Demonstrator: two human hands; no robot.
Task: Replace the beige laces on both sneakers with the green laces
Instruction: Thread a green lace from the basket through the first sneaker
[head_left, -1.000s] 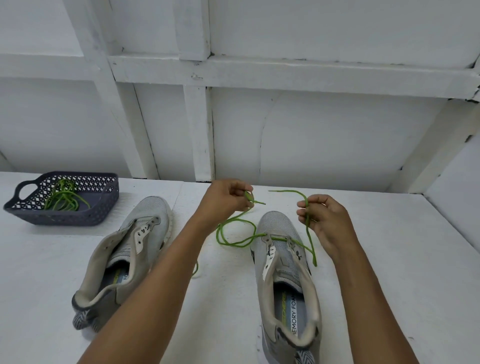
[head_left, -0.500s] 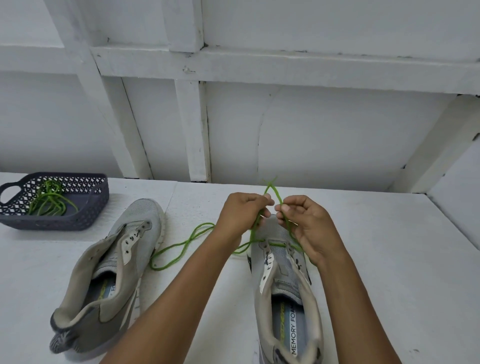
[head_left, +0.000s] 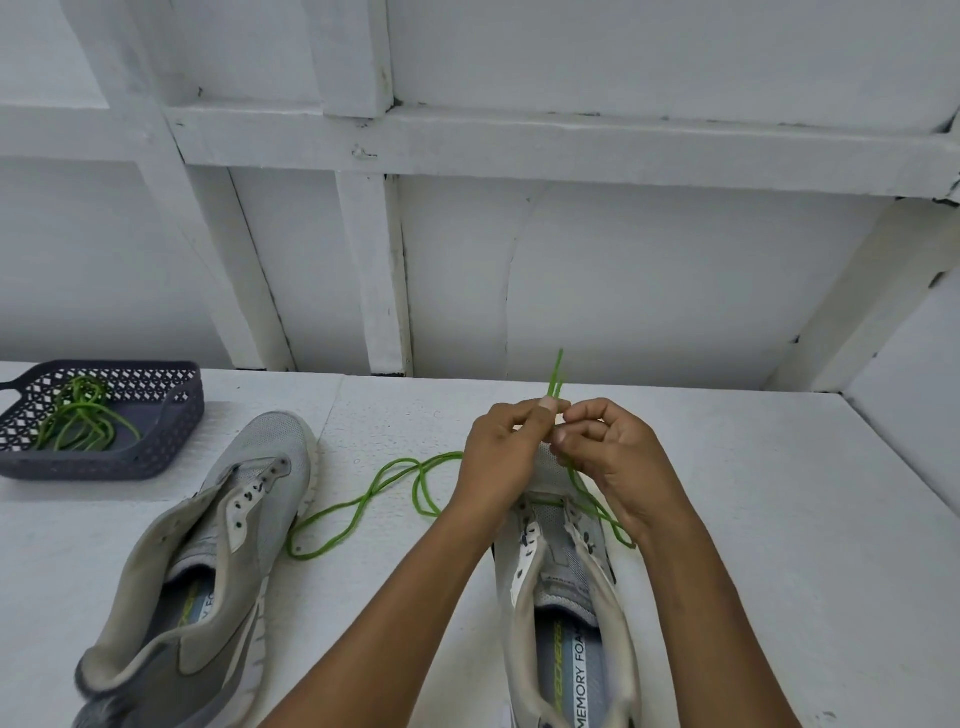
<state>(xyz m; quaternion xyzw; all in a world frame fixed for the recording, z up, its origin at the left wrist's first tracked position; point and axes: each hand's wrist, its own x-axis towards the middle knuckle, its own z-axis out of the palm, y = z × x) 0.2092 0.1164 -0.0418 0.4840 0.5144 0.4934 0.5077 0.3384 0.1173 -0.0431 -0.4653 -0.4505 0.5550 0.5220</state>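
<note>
Both ends of lace (head_left: 368, 500) pinched side by side between left hand (head_left: 498, 452) and right hand (head_left: 608, 457), fingers curled tight on them, tips poking up above fingertips. Hands held touching over toe of right shoe (head_left: 558, 582). Lace passed across lowest eyelets of that shoe; slack looped on table (head_left: 753, 493) between shoes. Left shoe (head_left: 270, 457) unlaced, tipped toward its side. Spare lace (head_left: 78, 421) coiled in basket (head_left: 176, 436), far left.
</note>
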